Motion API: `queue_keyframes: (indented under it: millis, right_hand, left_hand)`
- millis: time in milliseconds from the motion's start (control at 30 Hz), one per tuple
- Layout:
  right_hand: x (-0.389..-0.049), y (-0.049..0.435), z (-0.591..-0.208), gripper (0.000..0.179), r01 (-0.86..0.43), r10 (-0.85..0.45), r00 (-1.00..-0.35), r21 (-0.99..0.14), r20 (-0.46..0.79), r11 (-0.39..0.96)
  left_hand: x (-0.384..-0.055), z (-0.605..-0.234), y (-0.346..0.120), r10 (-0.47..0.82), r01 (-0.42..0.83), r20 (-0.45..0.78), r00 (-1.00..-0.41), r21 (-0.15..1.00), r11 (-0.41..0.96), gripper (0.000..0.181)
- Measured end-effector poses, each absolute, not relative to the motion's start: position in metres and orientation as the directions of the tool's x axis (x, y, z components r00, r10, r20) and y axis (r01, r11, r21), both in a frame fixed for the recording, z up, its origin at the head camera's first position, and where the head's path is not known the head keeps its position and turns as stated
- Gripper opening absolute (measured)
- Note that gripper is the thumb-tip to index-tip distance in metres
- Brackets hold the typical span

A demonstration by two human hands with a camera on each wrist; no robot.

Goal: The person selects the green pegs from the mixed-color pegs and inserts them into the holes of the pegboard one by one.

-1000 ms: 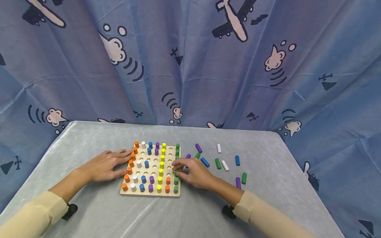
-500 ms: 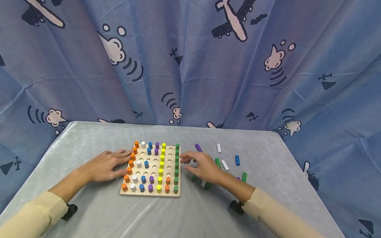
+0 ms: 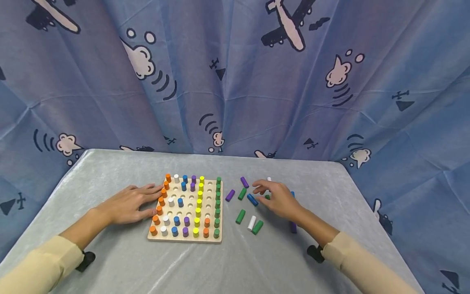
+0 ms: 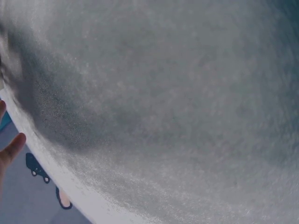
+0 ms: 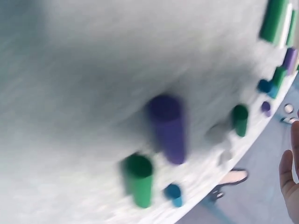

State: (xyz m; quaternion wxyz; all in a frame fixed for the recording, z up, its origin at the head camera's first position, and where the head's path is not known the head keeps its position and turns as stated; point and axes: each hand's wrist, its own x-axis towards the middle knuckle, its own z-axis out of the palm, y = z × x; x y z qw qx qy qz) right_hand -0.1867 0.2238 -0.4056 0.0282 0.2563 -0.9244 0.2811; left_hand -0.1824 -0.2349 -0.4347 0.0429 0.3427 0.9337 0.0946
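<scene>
A wooden pegboard (image 3: pixel 183 240) lies on the table, with columns of orange pegs (image 3: pixel 161 201), yellow pegs (image 3: pixel 199 203) and green pegs (image 3: pixel 217 203). White, blue and purple pegs stand between them, among bare holes. My left hand (image 3: pixel 128 204) rests by the board's left edge, fingers extended and touching it. To the right of the board, my right hand (image 3: pixel 280 200) hovers over loose pegs with fingers slightly bent, holding nothing that shows. A blue peg (image 3: pixel 252 199) lies just left of its fingertips. The right wrist view shows a purple peg (image 5: pixel 169 133) and a green peg (image 5: pixel 141 182) below the wrist.
Several loose pegs lie right of the board, including a white peg (image 3: pixel 251 223), a green peg (image 3: pixel 240 216) and a purple peg (image 3: pixel 230 195). A grey cloth covers the table (image 3: pixel 110 261). Behind it hangs a blue curtain (image 3: pixel 235 81) printed with airplanes.
My right hand has left the board's green column and moved right over the loose pegs. A green peg now stands where its fingers were. The left hand has stayed in place.
</scene>
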Motion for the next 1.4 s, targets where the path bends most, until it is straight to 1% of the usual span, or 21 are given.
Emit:
queue_keyframes:
  millis: [133,267,367,467,800,1000,1400]
  right_hand:
    - [-0.19,0.24,-0.413,0.04,-0.448,-0.417,-0.891,-0.485,0.177,0.751]
    - [-0.19,0.252,-0.42,0.046,-0.393,-0.374,-0.917,-0.47,0.139,0.79]
    - [-0.19,0.258,-0.425,0.05,-0.368,-0.356,-0.927,-0.455,0.115,0.811]
    - [-0.189,0.261,-0.428,0.05,-0.353,-0.342,-0.933,-0.45,0.109,0.82]
    - [-0.189,0.268,-0.433,0.051,-0.37,-0.343,-0.929,-0.406,0.141,0.835]
    - [-0.188,0.269,-0.436,0.053,-0.388,-0.347,-0.922,-0.379,0.174,0.84]
    - [-0.187,0.269,-0.442,0.052,-0.426,-0.374,-0.903,-0.334,0.21,0.841]
  left_hand:
    - [-0.182,-0.433,-0.235,0.649,0.632,-0.014,-0.761,0.209,0.746,0.067]
    - [-0.182,-0.432,-0.236,0.649,0.632,-0.016,-0.761,0.21,0.746,0.067]
    - [-0.182,-0.433,-0.236,0.649,0.632,-0.018,-0.761,0.209,0.746,0.067]
    - [-0.182,-0.433,-0.235,0.649,0.632,-0.018,-0.761,0.206,0.747,0.068]
    - [-0.184,-0.438,-0.235,0.64,0.624,-0.016,-0.768,0.204,0.754,0.066]
    - [-0.184,-0.436,-0.234,0.647,0.632,-0.014,-0.763,0.2,0.749,0.067]
    - [-0.183,-0.433,-0.234,0.649,0.631,-0.039,-0.76,0.199,0.75,0.068]
